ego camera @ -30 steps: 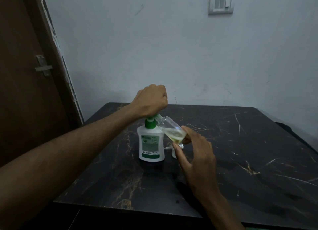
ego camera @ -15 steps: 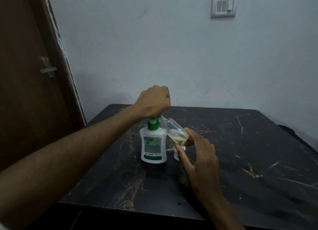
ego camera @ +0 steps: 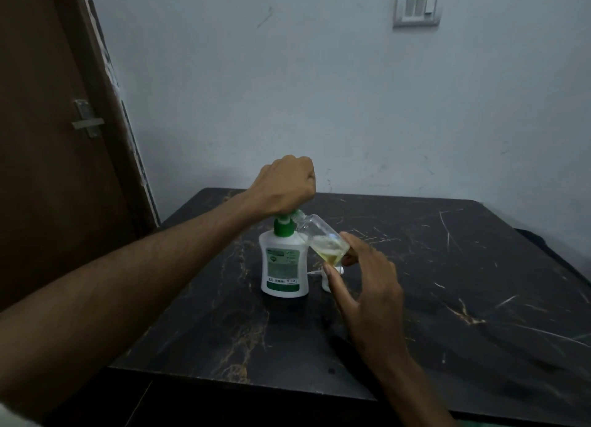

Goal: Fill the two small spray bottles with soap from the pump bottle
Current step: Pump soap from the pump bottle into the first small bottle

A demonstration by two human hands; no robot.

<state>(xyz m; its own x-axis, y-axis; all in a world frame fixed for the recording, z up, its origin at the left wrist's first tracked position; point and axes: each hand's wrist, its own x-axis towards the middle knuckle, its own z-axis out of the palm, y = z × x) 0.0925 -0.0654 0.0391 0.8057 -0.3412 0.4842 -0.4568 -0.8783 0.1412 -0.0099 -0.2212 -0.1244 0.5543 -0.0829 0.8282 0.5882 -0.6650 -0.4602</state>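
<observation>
Centrally, toward the far-left part of a black marble-patterned table point(ego camera: 447, 298), stands a white pump bottle point(ego camera: 284, 268) with a green collar and a green-and-white label. It sits upright, well in from every edge. The left hand point(ego camera: 286, 185) comes in from the left and sits directly on top of the pump head, fingers curled into a fist around or over it, so the pump head is almost wholly hidden; only a bit of green nozzle shows under the knuckles.

Just to the right of the pump bottle, a small clear spray bottle point(ego camera: 323, 239) is held tilted, its open neck pointing up and left so that it meets the green nozzle. A little yellowish soap lies pooled in its lower end. The right hand point(ego camera: 367, 286) holds this bottle by its base, thumb and fingertips pinching it while the other fingers spread loosely.

Behind the right thumb, a small white piece point(ego camera: 327, 281) stands on the table, mostly hidden; what it is cannot be told.

A pale wall, a switch plate point(ego camera: 417, 6) and a brown door point(ego camera: 48, 138) stand beyond.
</observation>
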